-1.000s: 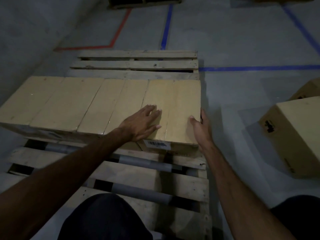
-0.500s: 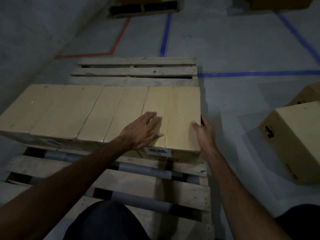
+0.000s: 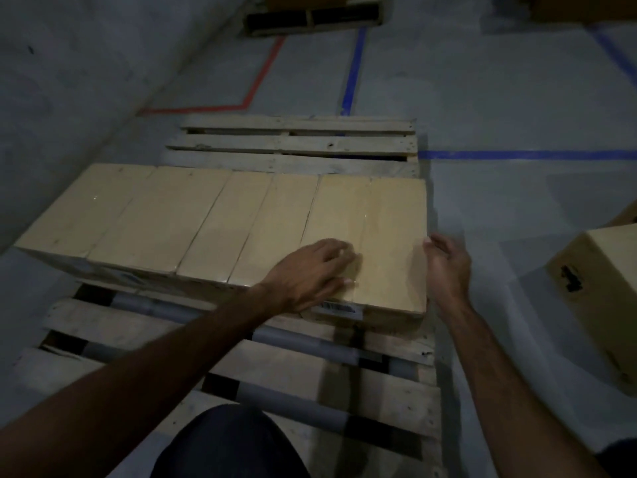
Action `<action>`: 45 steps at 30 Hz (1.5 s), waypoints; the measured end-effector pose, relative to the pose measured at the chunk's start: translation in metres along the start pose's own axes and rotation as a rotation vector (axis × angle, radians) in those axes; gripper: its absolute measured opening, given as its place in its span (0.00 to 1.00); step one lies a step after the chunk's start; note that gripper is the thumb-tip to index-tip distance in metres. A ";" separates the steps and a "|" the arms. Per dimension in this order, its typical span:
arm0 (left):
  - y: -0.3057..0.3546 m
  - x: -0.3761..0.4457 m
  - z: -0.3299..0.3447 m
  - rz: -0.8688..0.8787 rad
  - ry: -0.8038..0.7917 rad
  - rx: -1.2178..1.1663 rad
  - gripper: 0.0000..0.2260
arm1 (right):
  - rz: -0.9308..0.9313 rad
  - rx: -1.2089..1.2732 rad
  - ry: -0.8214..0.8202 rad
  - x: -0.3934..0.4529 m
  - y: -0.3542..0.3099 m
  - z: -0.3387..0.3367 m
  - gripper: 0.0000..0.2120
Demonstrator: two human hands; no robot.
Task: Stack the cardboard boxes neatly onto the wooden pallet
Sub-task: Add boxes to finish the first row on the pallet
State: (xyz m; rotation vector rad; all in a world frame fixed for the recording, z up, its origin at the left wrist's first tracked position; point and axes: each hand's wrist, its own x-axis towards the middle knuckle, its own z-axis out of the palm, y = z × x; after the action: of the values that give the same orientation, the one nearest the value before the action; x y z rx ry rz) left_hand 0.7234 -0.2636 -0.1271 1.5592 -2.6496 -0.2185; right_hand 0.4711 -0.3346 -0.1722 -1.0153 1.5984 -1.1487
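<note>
Row of cardboard boxes [image 3: 220, 222] across wooden pallet [image 3: 296, 146] middle. Left hand [image 3: 310, 270] flat, fingers spread, on rightmost box [image 3: 382, 236]; right hand [image 3: 448, 267] relaxed beside right face. Probably stiff, moderately heavy: grasp opposite side faces.

Boxes [image 3: 220, 222]: pale tan cardboard, smooth, tops sealed with clear glossy tape that glints faintly.
Pallet [image 3: 296, 146]: bare unfinished wood, rough, knotted, with nail marks.
Floor [image 3: 499, 98]: grey concrete, matt, with blue and red tape lines.
Box at 3 o'clock [image 3: 599, 291]: brown cardboard, matt, black print.
</note>
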 end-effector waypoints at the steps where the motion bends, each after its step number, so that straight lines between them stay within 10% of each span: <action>1: 0.007 0.004 0.001 0.067 0.021 0.017 0.24 | -0.003 -0.015 0.017 0.004 -0.001 -0.001 0.13; 6: 0.053 0.024 0.007 0.252 0.119 0.013 0.21 | -0.037 -0.083 0.073 0.006 -0.014 -0.002 0.14; 14: 0.101 -0.011 -0.045 -0.066 0.151 -0.271 0.18 | 0.031 -0.255 0.004 -0.062 -0.070 -0.023 0.12; 33: 0.277 -0.115 -0.492 -0.696 0.360 -0.642 0.21 | -0.024 -0.283 -0.364 -0.283 -0.512 -0.216 0.21; 45: 0.398 -0.157 -0.510 -0.742 0.404 -0.772 0.24 | 0.006 -0.297 -0.250 -0.332 -0.513 -0.361 0.23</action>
State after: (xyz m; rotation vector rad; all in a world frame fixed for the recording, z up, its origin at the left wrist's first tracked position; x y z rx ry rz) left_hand 0.5188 0.0172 0.4406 1.8902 -1.3296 -0.7442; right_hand 0.2718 -0.0564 0.4498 -1.2909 1.5941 -0.7572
